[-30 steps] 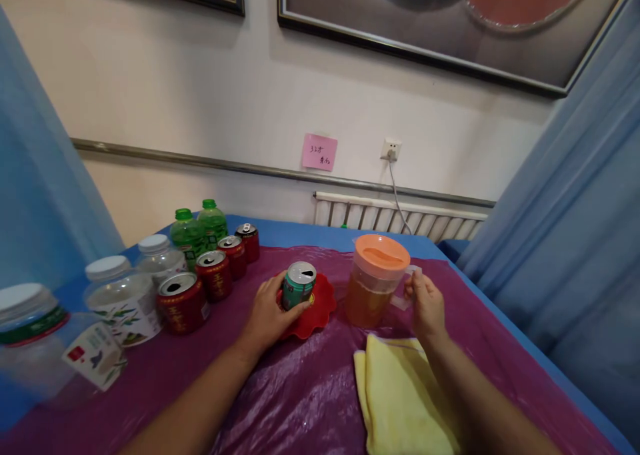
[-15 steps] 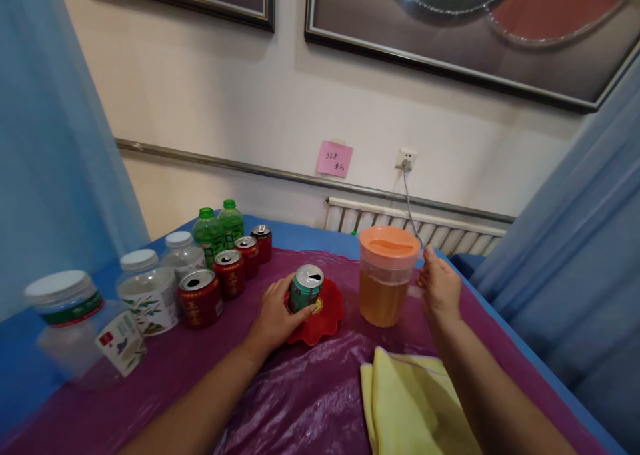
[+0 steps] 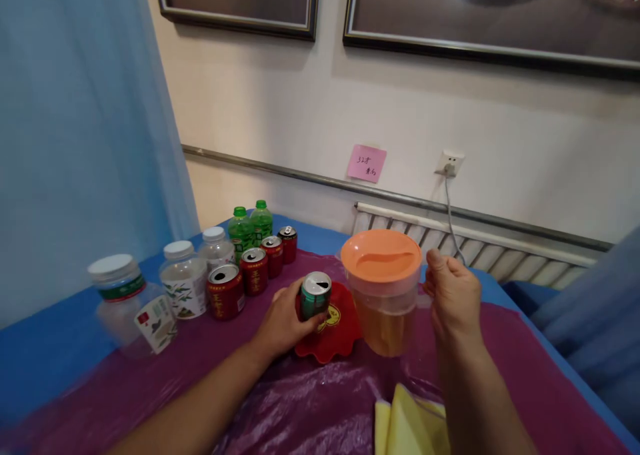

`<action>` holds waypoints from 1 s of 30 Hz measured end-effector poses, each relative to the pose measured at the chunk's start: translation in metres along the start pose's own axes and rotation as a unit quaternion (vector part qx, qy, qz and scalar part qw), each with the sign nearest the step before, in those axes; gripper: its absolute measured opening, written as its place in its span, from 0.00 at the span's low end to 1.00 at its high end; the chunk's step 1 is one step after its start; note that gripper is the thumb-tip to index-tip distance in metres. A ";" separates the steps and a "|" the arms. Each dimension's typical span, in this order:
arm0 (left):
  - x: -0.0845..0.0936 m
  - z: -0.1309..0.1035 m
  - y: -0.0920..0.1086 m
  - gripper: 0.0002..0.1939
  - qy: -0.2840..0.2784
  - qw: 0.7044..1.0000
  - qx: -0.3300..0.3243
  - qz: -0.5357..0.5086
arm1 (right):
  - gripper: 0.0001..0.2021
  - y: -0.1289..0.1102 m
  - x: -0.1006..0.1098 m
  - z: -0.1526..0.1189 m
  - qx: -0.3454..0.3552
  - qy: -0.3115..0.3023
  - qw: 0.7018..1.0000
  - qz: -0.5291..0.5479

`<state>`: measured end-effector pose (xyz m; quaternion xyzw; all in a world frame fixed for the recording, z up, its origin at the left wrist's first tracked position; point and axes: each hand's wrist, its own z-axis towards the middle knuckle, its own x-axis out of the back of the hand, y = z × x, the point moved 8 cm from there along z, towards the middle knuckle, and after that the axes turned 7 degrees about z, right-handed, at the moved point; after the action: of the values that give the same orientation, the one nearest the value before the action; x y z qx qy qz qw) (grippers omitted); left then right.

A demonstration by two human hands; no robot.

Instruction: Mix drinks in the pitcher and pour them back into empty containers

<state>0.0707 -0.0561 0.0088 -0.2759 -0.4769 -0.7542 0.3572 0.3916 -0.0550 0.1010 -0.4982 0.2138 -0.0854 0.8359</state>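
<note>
My left hand (image 3: pixel 283 320) is wrapped round a green drink can (image 3: pixel 315 299) with an opened top. The can stands upright over a red scalloped plate (image 3: pixel 346 328) with a yellow mark. My right hand (image 3: pixel 456 298) grips the handle of a clear plastic pitcher (image 3: pixel 386 321), which hangs beside the plate on its right. An orange lid (image 3: pixel 382 257) covers the pitcher, and amber liquid fills its lower part. The pitcher leans a little toward the can, without touching it. The handle is mostly hidden by my fingers.
Red drink cans (image 3: pixel 226 293) stand in a row on the left, beside clear jars (image 3: pixel 184 283) with white lids and green bottles (image 3: pixel 241 231). A folded yellow cloth (image 3: pixel 413 425) lies at the front on the purple plastic sheet (image 3: pixel 320 401). Behind the table is a radiator (image 3: pixel 505 248).
My right hand has raised the pitcher off the table and brought it nearer, tilting it slightly. My left hand stays on the can. The view has turned left.
</note>
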 end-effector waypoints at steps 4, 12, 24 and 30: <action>-0.002 0.001 0.001 0.38 -0.007 0.999 -0.020 -0.026 | 0.24 0.006 0.009 0.005 -0.019 -0.020 1.000 -0.003; -0.005 -0.005 0.007 0.37 -0.008 1.000 -0.021 -0.011 | 0.26 0.012 0.015 0.010 -0.041 -0.039 0.998 -0.025; -0.009 -0.009 0.006 0.40 -0.019 1.000 -0.022 -0.001 | 0.27 0.028 0.018 0.017 -0.041 -0.049 0.994 -0.090; -0.011 -0.009 0.007 0.38 -0.020 0.999 -0.027 -0.009 | 0.27 0.030 0.012 0.016 -0.025 -0.068 0.990 -0.118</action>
<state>0.0824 -0.0637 0.0010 -0.2962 -0.4662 -0.7643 0.3329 0.4068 -0.0318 0.0786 -0.5454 0.0982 -0.1442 0.8198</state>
